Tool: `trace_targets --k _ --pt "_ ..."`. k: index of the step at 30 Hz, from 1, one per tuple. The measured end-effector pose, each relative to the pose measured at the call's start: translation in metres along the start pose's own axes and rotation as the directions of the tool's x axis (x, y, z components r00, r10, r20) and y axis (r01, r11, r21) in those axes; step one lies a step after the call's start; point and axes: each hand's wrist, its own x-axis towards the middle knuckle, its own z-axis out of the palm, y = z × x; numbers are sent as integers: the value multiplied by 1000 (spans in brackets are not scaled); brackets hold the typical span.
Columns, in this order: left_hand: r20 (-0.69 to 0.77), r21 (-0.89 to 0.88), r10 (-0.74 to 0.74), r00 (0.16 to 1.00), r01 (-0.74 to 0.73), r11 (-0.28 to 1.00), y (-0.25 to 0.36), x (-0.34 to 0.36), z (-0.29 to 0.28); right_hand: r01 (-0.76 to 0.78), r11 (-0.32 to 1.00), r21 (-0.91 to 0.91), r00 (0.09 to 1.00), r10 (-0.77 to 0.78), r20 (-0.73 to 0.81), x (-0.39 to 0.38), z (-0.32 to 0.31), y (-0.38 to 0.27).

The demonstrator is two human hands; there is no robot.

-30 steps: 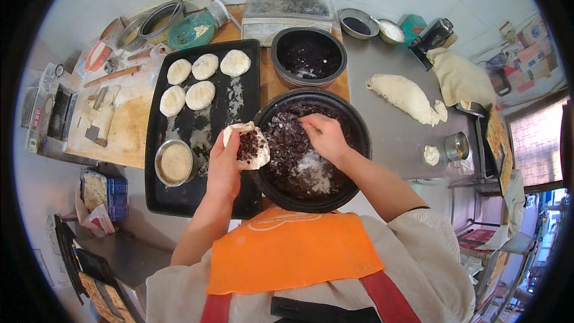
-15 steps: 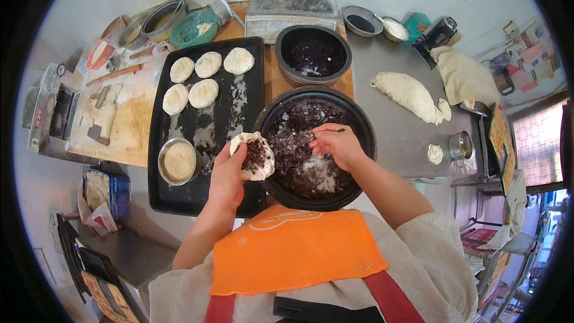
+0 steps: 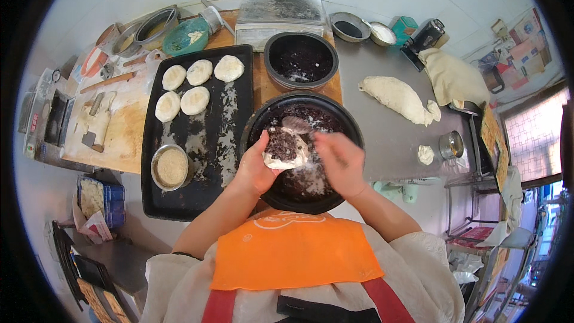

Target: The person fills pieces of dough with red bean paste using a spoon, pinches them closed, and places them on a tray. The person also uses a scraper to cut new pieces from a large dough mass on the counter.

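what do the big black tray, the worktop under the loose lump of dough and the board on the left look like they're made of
Black tray: probably dark coated metal, matte, with a thin raised rim and smeared flour.
Worktop under the lump of dough: likely stainless steel, smooth, grey, softly shiny.
Board: looks like wood, tan, worn and floured.

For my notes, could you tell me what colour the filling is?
Dark purplish-black filling, clearest in the head view.
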Motion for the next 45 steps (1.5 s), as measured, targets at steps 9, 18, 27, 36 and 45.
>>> trace_targets --k 9,18,27,36,45 --pt "132 69 47 990 -57 996 -14 3 -4 -802 301 517 521 776 356 -2 -13 20" --pt "20 542 358 933 -311 780 33 -28 8 -92 971 -222 990 113 87 16 6 63" --pt "-154 402 414 897 -326 856 43 -58 -5 -877 451 163 462 701 543 17 36 68" --pt "-162 414 363 918 -271 869 28 -60 1 -802 304 514 554 701 450 22 10 35" --pt "-138 16 103 985 -102 995 -3 6 -3 388 855 -345 909 -292 298 -16 19 -9"
